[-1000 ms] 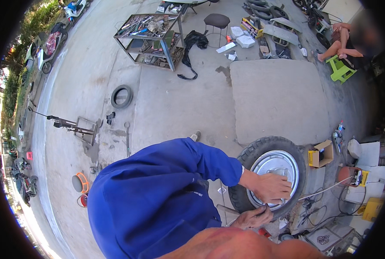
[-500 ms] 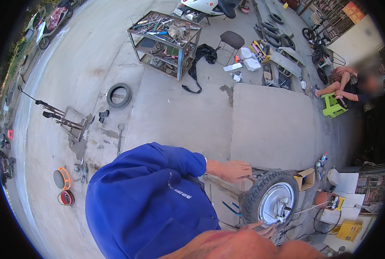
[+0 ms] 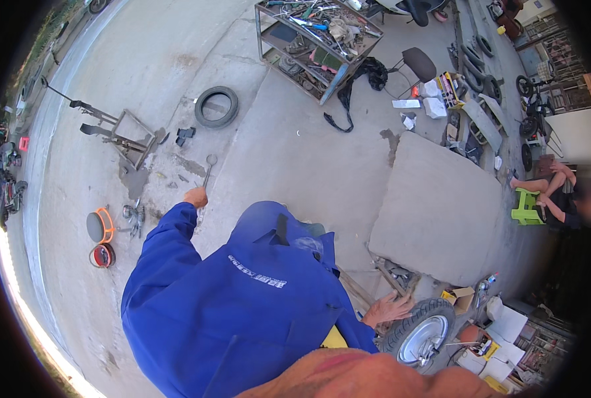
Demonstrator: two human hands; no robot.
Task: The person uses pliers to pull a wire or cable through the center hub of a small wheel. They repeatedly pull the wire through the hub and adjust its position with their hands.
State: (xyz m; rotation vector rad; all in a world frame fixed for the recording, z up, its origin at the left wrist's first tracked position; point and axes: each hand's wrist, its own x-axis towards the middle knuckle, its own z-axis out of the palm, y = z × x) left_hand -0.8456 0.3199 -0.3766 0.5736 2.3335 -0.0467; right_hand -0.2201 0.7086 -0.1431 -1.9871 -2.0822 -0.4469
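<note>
On the ground to the left, my left hand (image 3: 196,196) is closed at the near end of a long ring-ended metal tool (image 3: 208,174). The tool's lower shaft is hidden by the hand. At the lower right, my right hand (image 3: 389,309) lies with fingers stretched out by the upper left edge of a small scooter wheel (image 3: 428,337). This wheel has a black treaded tyre and a silver hub, and it leans beside a wooden piece (image 3: 391,278). My blue jacket hides part of the ground between the hands.
A loose tyre (image 3: 216,107) lies beyond my left hand, near a metal stand (image 3: 128,140). A tool cart (image 3: 322,50) stands at the top. On the right a person sits on a green stool (image 3: 527,207). A cardboard box (image 3: 460,300) is behind the wheel.
My left hand has left the wheel and reached across to the ring-ended tool on the left. My right hand has shifted from the hub to the tyre's upper left edge. The view has turned.
</note>
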